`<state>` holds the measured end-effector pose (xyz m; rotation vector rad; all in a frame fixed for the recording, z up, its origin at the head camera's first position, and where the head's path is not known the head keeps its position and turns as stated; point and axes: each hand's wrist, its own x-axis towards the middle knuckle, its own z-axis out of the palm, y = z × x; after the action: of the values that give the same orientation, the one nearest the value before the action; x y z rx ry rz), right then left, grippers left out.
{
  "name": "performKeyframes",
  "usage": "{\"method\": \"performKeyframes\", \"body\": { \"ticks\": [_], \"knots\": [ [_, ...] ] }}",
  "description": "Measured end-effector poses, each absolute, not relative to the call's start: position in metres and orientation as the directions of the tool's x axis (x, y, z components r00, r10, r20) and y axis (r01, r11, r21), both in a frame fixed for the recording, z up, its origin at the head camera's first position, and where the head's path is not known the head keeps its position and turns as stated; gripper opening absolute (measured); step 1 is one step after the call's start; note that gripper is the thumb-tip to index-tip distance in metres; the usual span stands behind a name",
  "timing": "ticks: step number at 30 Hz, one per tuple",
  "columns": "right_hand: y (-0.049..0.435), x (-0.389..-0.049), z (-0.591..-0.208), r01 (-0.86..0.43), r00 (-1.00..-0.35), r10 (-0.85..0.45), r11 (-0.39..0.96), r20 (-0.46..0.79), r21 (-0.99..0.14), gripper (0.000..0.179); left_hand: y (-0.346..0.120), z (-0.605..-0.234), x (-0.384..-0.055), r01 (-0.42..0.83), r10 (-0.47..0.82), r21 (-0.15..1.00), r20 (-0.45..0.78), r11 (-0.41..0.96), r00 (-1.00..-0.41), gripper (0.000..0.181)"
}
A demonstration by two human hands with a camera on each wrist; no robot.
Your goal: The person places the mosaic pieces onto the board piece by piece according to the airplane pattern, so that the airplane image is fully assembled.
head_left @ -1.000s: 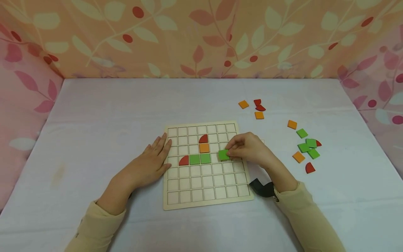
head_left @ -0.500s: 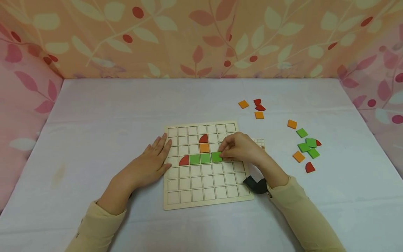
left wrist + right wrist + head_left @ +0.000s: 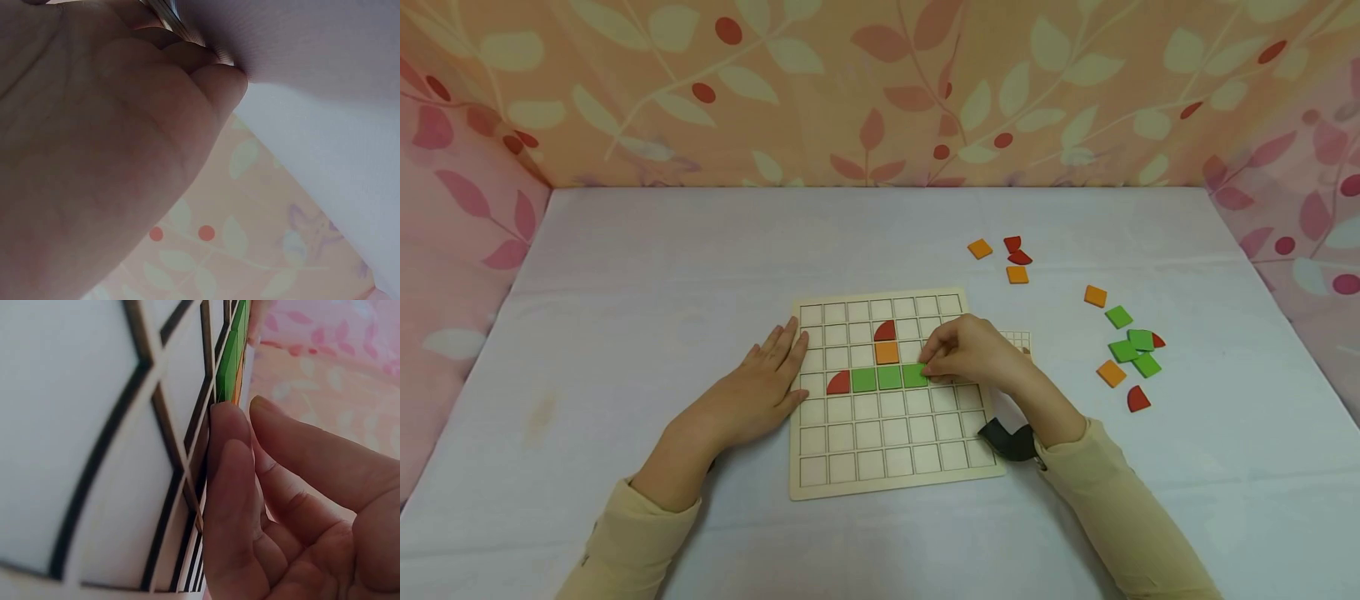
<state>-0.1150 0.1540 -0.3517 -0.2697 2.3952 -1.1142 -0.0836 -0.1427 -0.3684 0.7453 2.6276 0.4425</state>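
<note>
In the head view my left hand (image 3: 760, 383) lies flat along the left edge of the pale wooden grid board (image 3: 842, 489), fingers spread. A red quarter-circle tile (image 3: 838, 382) and two green square tiles, one of them (image 3: 889, 377), sit in one row. To their right lies a third green square tile (image 3: 914, 376), its right end covered by my right hand (image 3: 973, 354). The right wrist view has bent fingertips (image 3: 229, 422) touching this tile's end, the thumb held a little apart from it. An orange square tile (image 3: 887, 352) and another red quarter-circle tile (image 3: 885, 331) stand above the row.
At the right lie loose tiles: several green squares (image 3: 1118, 317), orange squares (image 3: 1095, 296) and red quarter-circles (image 3: 1138, 399). More orange and red tiles (image 3: 980, 248) lie farther back. A small printed grid card (image 3: 1017, 338) peeks out behind my right hand. Patterned cloth (image 3: 880, 92) walls the table's back and sides.
My right hand has moved left with the green square tile, which now lies in the row beside the other two green tiles. The left hand has stayed in place.
</note>
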Motion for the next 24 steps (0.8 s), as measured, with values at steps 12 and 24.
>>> {"method": "performKeyframes", "body": {
  "ticks": [12, 24],
  "knots": [
    [0.161, -0.114, -0.349, 0.01, -0.882, -0.357, 0.639, -0.309, -0.769, 0.007, -0.143, -0.368, -0.084, 0.439, 0.552, 0.384, -0.265, 0.813, -0.79, 0.068],
    [0.201, -0.114, -0.347, 0.098, -0.918, -0.256, 0.593, -0.302, -0.799, 0.015, -0.144, -0.367, -0.083, 0.445, 0.559, 0.39, -0.252, 0.806, -0.79, 0.067]
  ]
}}
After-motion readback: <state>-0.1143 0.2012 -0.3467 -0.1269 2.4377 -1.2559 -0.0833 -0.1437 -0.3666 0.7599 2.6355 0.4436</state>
